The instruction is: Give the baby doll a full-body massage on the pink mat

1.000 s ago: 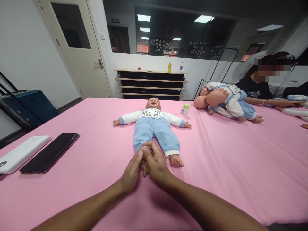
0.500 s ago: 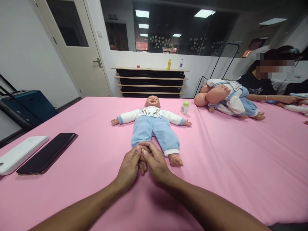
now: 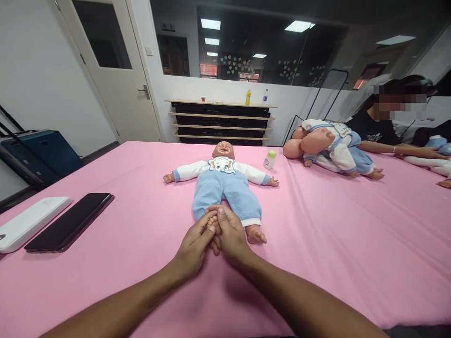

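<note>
A baby doll (image 3: 225, 188) in a white and blue outfit with an elephant bib lies on its back, arms spread, feet toward me. My left hand (image 3: 195, 245) and my right hand (image 3: 230, 237) are wrapped round the doll's foot (image 3: 213, 221) on the left of the picture. Both thumbs press on the sole, near the toes, which show between my fingers. The fingers beneath partly hide the foot. The doll's other foot (image 3: 256, 234) rests free on the pink sheet (image 3: 141, 263).
A small bottle with a green cap (image 3: 269, 159) stands by the doll's arm. At left lie a black phone (image 3: 70, 223) and a white device (image 3: 33, 223). More dolls (image 3: 327, 145) lie at right, where another person (image 3: 377, 122) handles a doll. A shelf (image 3: 220, 117) stands behind.
My thumbs have shifted on the doll's foot: the left one is lower, the right one higher, and more toes show. At right, the other person's hand has moved on their doll.
</note>
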The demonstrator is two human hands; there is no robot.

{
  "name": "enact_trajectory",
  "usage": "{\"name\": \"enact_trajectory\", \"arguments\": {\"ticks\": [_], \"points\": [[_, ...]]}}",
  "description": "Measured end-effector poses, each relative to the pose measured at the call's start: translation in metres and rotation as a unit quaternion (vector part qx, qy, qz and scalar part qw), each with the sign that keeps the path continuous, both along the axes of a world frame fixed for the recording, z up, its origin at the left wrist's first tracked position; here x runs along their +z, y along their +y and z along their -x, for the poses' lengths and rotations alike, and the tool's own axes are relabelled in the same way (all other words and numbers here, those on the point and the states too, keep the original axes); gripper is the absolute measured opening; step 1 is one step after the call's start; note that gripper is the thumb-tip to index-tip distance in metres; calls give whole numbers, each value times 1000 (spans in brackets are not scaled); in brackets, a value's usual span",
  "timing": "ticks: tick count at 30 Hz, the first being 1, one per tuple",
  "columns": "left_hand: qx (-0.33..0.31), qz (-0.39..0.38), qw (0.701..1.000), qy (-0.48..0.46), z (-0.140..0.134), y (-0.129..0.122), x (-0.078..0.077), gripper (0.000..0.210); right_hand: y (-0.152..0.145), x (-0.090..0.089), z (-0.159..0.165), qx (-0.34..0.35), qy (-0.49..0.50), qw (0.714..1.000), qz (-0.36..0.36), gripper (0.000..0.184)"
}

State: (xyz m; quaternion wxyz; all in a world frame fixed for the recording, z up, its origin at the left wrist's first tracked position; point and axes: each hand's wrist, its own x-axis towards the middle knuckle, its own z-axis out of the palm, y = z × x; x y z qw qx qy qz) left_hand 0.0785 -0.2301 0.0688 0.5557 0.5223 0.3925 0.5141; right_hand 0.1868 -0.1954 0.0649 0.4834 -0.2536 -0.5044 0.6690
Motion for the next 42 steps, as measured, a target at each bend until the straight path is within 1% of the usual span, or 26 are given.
{"name": "enact_trajectory", "arguments": {"ticks": [4,8,11,14,16,18,21,24,26,28,31,33,35,37,39,42], "points": [[26,-20,999,29,-1,1,1,45,2,-3,-2,29,43,999,3,33],[39,-5,999,9,2,3,0,40,1,-4,-1,50,64,997,8,27],[41,35,997,-47,5,5,-3,41,0,-4,-1,50,45,998,9,26],[33,85,989,-112,6,7,-4,44,-2,-3,-2,49,1,999,-24,29],[33,94,985,-137,7,8,-4,40,-3,-2,-2,44,-27,998,-47,28],[30,91,983,-154,6,8,-2,39,-3,-2,-1,35,-41,997,-52,25],[-1,90,979,-181,6,6,0,45,-2,-3,3,26,-23,999,-18,25],[-32,93,974,-205,5,4,1,45,1,-3,4,21,-10,999,24,28],[-46,94,971,-214,5,4,0,44,2,-3,2,8,-15,999,31,32],[-54,99,969,-220,6,4,-2,46,3,-2,-2,1,-20,1000,22,35],[-57,111,965,-230,9,5,-3,53,2,-2,-8,34,-31,999,-15,29],[-51,115,964,-235,10,6,-2,57,0,-3,-10,59,-53,996,-42,32],[-43,114,965,-234,10,6,-1,57,-1,-2,-10,61,-74,994,-60,33],[-35,110,967,-226,10,5,0,57,-1,-1,-7,56,-76,993,-63,30],[-27,103,970,-217,8,4,1,55,-1,-1,-3,54,-68,995,-54,31],[-33,98,972,-209,6,3,0,55,2,0,0,36,-70,996,-35,33]]}}
